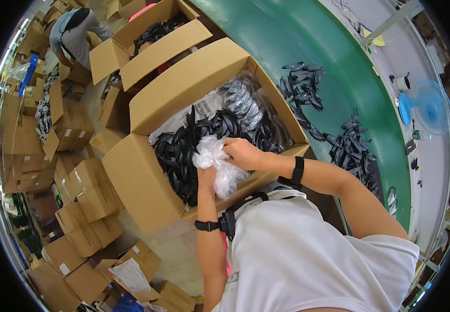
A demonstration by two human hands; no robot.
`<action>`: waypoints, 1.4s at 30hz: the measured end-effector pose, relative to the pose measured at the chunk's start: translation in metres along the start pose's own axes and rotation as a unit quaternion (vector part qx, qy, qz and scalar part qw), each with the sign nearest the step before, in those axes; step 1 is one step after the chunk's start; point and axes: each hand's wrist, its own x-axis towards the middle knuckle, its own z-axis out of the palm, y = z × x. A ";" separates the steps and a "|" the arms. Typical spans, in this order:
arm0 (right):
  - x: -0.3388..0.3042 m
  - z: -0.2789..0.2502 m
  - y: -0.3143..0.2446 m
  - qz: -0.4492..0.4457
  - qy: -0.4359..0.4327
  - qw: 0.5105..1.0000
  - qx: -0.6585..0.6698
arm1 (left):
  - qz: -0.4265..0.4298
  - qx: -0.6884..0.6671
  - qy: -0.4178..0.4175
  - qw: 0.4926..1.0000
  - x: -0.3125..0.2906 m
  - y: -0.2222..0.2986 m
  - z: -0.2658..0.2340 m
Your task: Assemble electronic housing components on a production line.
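Note:
A crumpled clear plastic bag is bunched between my two hands over an open cardboard box. My right hand is closed with its fingers pinched on the bag's upper right side. My left hand comes up from below against the bag; the plastic hides its fingers, so their grip cannot be told. Below the hands, many curved, pointed black plastic pieces lie loose in the box. Along the box's far right side sit more pieces in clear wrapping.
A green table runs along the right, with piles of black pieces on it. A blue fan stands beyond. Another open box adjoins mine. Stacked cartons fill the left floor; a person bends over boxes there.

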 end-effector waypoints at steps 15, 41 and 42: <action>0.014 -0.007 0.130 0.008 -0.072 0.924 -0.376 | 0.006 -0.155 0.117 0.981 -0.021 -0.006 -0.077; -0.004 -0.089 0.054 0.245 0.002 0.922 0.299 | 0.019 -0.064 0.151 0.986 -0.021 0.026 -0.019; -0.003 -0.088 0.056 0.249 0.001 0.936 0.251 | 0.017 -0.058 0.126 0.990 -0.023 0.027 -0.020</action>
